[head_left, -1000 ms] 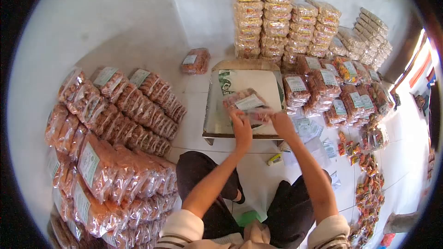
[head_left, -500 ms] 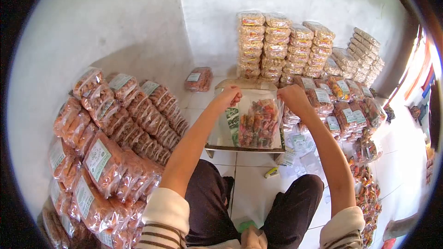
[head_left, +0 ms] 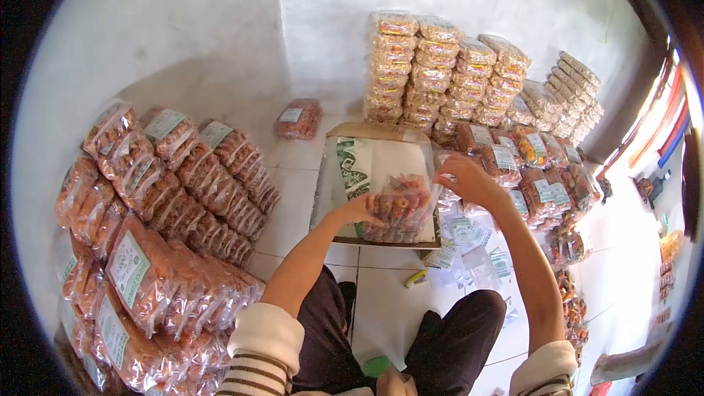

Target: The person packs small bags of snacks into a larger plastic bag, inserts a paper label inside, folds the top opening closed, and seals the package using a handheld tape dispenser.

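A clear plastic bag of orange-red ring-shaped snacks (head_left: 405, 202) lies on a low table (head_left: 389, 148) in front of me. My left hand (head_left: 358, 210) is at the bag's lower left side, its thumb and fingers around the filled part. At the bag's upper right, my right hand (head_left: 463, 178) pinches the loose plastic edge. The bag's mouth is hard to make out through the clear film. Beneath it, the tabletop shows a white surface and a green printed strip (head_left: 353, 169).
Packed bags of brown snacks (head_left: 165, 264) are piled at left, with one bag (head_left: 299, 119) apart by the wall. Tall stacks of pale bags (head_left: 392, 66) stand behind the table. More filled bags (head_left: 543, 183), printed labels (head_left: 469, 235) and a yellow-green cutter (head_left: 416, 279) lie at right.
My left hand has come down from the bag's upper end to its lower left side. My right hand has lowered slightly, still at the upper right edge. The view has shifted a little.
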`<state>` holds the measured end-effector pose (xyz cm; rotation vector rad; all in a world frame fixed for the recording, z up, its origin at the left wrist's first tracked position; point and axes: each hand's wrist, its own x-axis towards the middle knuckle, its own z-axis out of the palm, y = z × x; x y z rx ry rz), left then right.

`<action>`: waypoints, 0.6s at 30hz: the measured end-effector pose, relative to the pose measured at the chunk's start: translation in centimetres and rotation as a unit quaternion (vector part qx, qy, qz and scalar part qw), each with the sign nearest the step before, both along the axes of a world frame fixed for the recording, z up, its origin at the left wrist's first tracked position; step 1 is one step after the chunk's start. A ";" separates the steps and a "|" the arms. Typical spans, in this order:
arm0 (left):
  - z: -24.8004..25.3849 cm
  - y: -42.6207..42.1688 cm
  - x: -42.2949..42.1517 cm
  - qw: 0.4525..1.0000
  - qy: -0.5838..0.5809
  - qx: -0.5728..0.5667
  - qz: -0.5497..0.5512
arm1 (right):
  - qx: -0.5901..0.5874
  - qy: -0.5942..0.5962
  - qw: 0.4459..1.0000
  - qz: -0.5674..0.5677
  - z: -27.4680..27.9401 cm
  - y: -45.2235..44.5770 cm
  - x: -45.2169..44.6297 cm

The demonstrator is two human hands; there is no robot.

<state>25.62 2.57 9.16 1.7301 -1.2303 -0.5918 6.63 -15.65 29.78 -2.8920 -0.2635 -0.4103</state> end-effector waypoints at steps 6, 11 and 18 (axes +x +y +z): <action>1.7 1.2 -0.9 0.993 0.100 0.064 0.010 | 0.057 0.113 0.992 0.021 3.0 1.1 4.4; 2.4 1.7 -1.1 0.994 0.081 0.072 0.015 | 0.022 0.169 0.981 0.088 -2.3 1.4 8.1; 0.3 1.1 0.2 0.995 0.091 0.032 -0.001 | -0.003 0.314 0.949 0.017 -4.1 1.7 9.4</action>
